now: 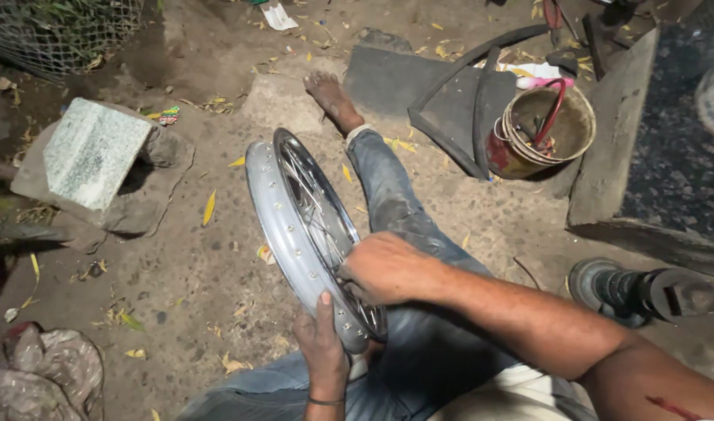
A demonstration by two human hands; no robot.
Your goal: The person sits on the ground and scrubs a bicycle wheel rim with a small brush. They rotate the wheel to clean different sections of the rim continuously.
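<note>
left hand (323,343), right hand (384,269), gripping wheel rim (291,226)

My right hand (384,269) fingertips hidden behind wheel rim (310,234), rim's near end covered by my left hand (322,343), left forearm cut off at btm edge, bucket (540,129) contents far ahead of right hand too dim to tell

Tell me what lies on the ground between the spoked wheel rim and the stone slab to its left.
In the head view, only dirt ground with yellow leaves lies between the wheel rim and the stone slab.
</note>
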